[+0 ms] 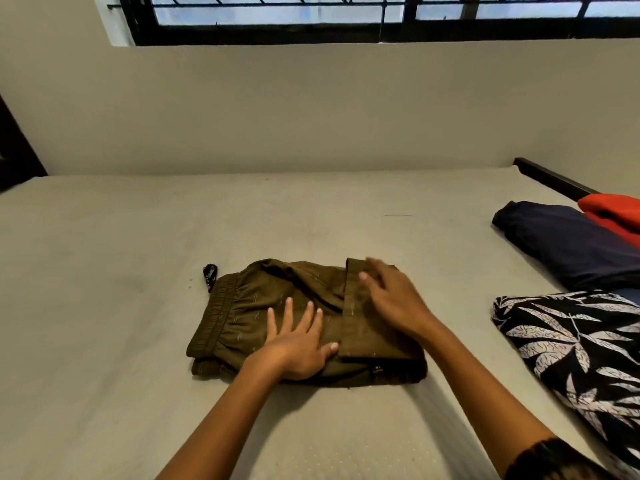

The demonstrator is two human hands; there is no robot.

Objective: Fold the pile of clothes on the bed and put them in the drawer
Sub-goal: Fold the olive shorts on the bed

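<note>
Olive-brown trousers [249, 306], folded, lie at the middle of the bed [104, 254], long axis across it, elastic waistband toward the bed's left side. Your left hand [298, 344] presses flat on them, fingers straight. Your right hand [391, 299], fingers extended, rests on the folded-over leg. A leaf-print garment [571, 341] lies at the bed's right edge.

A bed [138, 237] is seen set against a plain beige wall [311, 109], lit by daylight from a barred window [277, 13] above.
</note>
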